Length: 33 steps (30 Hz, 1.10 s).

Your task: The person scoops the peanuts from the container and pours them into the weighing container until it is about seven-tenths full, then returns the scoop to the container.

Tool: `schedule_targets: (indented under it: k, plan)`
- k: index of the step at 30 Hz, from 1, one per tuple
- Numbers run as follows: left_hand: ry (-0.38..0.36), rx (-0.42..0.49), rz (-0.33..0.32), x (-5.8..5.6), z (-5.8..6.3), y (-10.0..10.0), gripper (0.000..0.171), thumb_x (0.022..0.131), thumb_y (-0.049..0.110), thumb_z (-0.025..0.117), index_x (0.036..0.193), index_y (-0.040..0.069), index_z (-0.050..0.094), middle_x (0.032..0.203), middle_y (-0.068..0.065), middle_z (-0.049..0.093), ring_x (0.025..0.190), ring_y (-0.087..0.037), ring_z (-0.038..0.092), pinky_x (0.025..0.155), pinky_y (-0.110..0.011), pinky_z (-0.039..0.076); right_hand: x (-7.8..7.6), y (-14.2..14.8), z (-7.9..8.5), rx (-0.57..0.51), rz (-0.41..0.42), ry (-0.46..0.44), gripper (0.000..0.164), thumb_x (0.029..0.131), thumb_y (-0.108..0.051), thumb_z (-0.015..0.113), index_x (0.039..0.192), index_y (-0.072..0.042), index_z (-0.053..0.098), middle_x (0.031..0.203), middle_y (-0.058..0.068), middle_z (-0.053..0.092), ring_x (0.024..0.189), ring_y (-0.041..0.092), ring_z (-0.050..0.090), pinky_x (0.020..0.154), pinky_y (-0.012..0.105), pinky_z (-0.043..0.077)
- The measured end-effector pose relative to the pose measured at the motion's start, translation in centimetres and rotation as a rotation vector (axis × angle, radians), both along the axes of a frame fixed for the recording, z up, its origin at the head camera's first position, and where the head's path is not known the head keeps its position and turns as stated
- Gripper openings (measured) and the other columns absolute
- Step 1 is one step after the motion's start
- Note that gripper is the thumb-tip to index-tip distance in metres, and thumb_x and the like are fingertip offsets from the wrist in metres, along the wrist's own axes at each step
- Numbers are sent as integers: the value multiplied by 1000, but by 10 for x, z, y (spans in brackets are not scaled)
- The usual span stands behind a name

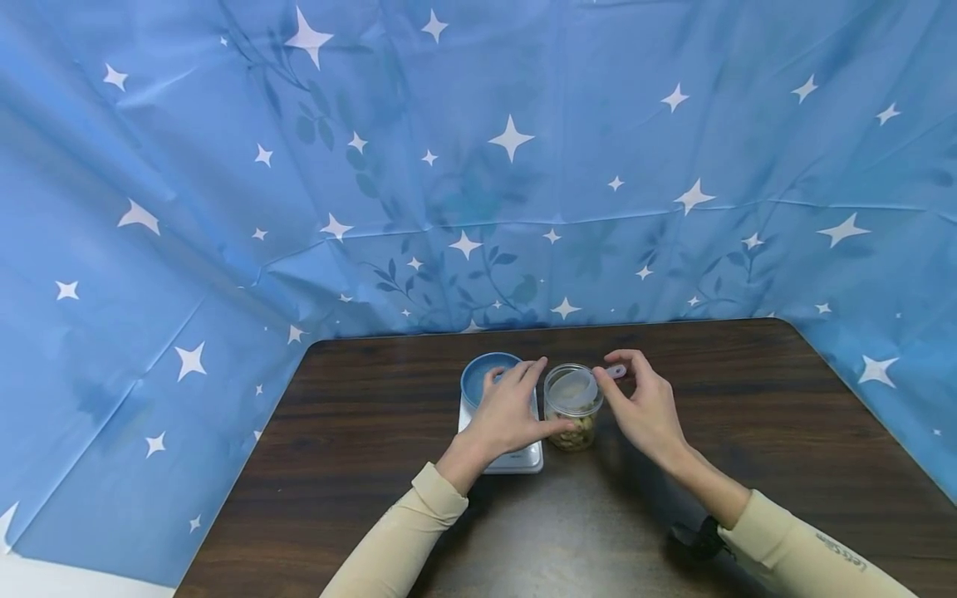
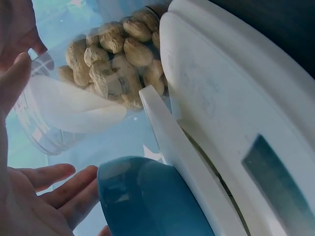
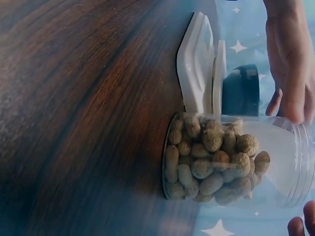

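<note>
Head view: a clear screw-neck jar (image 3: 301,157) stands upright on the wood-grain tabletop (image 1: 359,448), part-filled with unshelled peanuts (image 3: 211,162). Clock directions below take the jar as centre, with 12 o'clock at the far edge of the tabletop.

At 9 o'clock, just beside the jar, sits a white kitchen scale (image 1: 523,462). A blue bowl (image 1: 478,375) rests on the scale's raised platform (image 2: 189,172), at about 10 o'clock.

Left hand (image 1: 512,415): located at 9 o'clock, between bowl and jar. Fingers are spread apart; the thumb lies across the near side of the jar, and the other fingertips extend beside the bowl.

Right hand (image 1: 646,411): located at 3 o'clock. Thumb and fingers pinch the handle (image 1: 616,371) of a translucent scoop (image 1: 574,389). The handle points to 2 o'clock; the scoop's cup sits inside the jar mouth, above the peanuts, as both wrist views show through the clear wall.

Markings: the scale has a dark rectangular display panel (image 2: 278,182); its digits cannot be read. Faint print on the scale body and a small mark at its near edge are illegible. Dark script on the right sleeve (image 1: 792,540), at 4 o'clock, appears to begin "Lets"; the remainder is uncertain. A dark item (image 1: 699,540) of unclear type sits beside that cuff.

Background: a blue backdrop (image 1: 463,83) printed with white four-pointed stars and leafy sprigs spans 9 through 12 to 3 o'clock.
</note>
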State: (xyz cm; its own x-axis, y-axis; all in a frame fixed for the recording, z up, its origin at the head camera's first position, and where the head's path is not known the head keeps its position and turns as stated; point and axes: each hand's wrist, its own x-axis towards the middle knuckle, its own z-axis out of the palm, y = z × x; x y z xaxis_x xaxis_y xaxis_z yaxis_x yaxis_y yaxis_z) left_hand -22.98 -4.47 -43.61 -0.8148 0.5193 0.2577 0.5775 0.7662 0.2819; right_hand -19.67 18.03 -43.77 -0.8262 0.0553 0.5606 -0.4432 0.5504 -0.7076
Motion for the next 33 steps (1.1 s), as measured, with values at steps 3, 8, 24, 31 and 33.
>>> schedule_targets:
  k: [3,8,24,31,33]
  plan:
    - [-1,-1,-2,-1,0,4,105,81,74,72,158,11,40,149,-7,52,132,-21,53,112,-57,30,-1,-2,1,-6,1,12,19,101,-18,68,116,-6,64,93,3,69,81,18,61,57,24,41]
    - [5,-16,1,-2,0,8,105,80,72,75,157,9,41,145,-8,57,129,-20,56,111,-58,32,-4,-3,2,-10,2,24,15,101,-17,69,112,-7,65,92,5,70,54,14,48,47,25,35]
    - [-15,8,-15,-6,0,15,99,80,65,80,153,8,47,143,-6,61,126,-16,59,110,-54,35,-24,0,2,-26,-27,23,23,99,-23,73,110,-3,70,85,0,75,76,15,65,63,23,45]
    - [-33,51,-19,-7,-2,18,98,80,65,80,153,8,46,139,-5,63,121,-15,61,106,-49,39,-30,0,7,-38,31,61,18,102,-14,67,115,-1,69,87,5,76,74,21,71,57,16,45]
    - [-47,72,-23,-8,-2,18,98,79,65,80,152,9,47,137,-4,64,119,-14,62,106,-49,39,-31,0,9,-27,41,81,18,103,-11,66,117,0,68,86,7,75,62,17,65,51,17,42]
